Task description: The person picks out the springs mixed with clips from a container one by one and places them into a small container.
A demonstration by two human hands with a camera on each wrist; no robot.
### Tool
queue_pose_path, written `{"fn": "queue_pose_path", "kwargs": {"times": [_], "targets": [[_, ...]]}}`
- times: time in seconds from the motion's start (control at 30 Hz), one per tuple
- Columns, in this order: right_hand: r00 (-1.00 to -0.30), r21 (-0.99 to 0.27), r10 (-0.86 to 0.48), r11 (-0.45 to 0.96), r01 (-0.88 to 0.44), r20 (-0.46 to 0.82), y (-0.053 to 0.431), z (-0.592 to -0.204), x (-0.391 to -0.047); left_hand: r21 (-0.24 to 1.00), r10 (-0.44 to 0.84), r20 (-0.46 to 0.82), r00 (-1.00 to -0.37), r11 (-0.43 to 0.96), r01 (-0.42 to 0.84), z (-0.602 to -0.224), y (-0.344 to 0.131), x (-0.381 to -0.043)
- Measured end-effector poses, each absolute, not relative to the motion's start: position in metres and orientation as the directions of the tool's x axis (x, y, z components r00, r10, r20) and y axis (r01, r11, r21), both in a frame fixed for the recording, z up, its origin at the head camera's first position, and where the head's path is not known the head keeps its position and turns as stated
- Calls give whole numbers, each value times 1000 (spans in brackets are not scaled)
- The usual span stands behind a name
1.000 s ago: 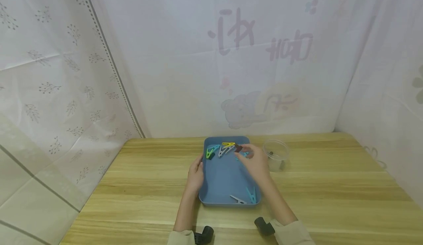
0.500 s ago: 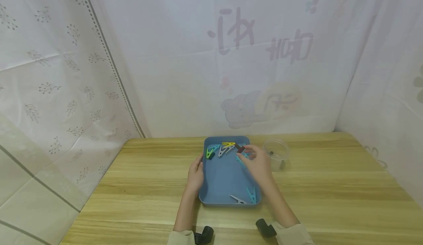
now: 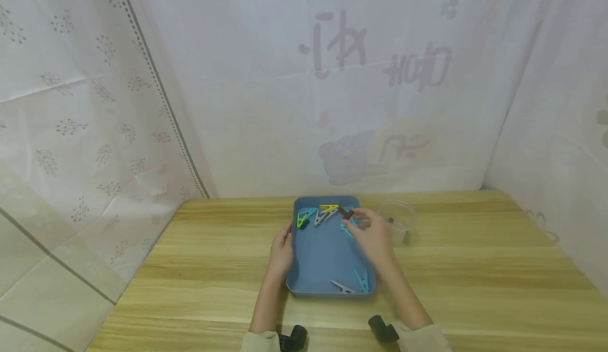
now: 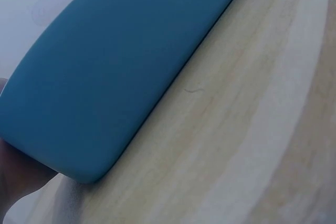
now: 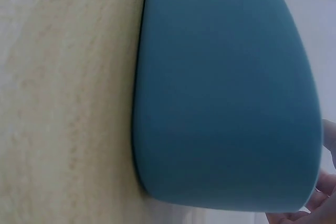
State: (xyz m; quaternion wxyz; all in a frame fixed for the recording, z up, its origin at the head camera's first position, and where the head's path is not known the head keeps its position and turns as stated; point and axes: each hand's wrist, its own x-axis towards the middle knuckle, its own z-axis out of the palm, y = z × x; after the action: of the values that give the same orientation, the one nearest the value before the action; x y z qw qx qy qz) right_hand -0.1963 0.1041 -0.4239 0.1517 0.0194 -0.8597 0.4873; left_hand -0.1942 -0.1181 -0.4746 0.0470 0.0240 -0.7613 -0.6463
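A blue tray (image 3: 323, 259) lies on the table, holding several clothespins. My left hand (image 3: 282, 251) grips its left side at the rim. Above the tray's far right part, my right hand (image 3: 372, 236) pinches a dark brown clothespin (image 3: 349, 214) between thumb and fingers. Along the far end are a yellow clothespin (image 3: 328, 207), grey ones (image 3: 325, 216) and a green one (image 3: 302, 220); a light blue one (image 3: 345, 230) lies partly under the right hand. Near the front right corner sit a grey clothespin (image 3: 342, 287) and a light blue clothespin (image 3: 362, 281). Both wrist views mostly show the tray's outer wall (image 4: 121, 66).
A clear round container (image 3: 398, 220) stands right of the tray, with small dark things in or behind it. The wooden table (image 3: 199, 273) ends at a hanging white printed cloth (image 3: 266, 130). Dark wrist mounts (image 3: 381, 329) sit on both forearms.
My right hand has shifted slightly right with the dark brown clothespin, uncovering more of the light blue clothespin below. The left hand and tray have stayed put.
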Motion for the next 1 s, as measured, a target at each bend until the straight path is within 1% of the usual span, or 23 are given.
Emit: {"fn": "queue_pose_path", "kwargs": {"times": [0.7, 1.0], "targets": [[-958, -839, 120, 519, -165, 262, 107, -422, -197, 984, -96, 53, -994, 175, 36, -474, -119, -193], [-965, -856, 129, 499, -136, 228, 109, -417, -195, 984, -88, 53, -995, 172, 37, -476, -119, -193]]}}
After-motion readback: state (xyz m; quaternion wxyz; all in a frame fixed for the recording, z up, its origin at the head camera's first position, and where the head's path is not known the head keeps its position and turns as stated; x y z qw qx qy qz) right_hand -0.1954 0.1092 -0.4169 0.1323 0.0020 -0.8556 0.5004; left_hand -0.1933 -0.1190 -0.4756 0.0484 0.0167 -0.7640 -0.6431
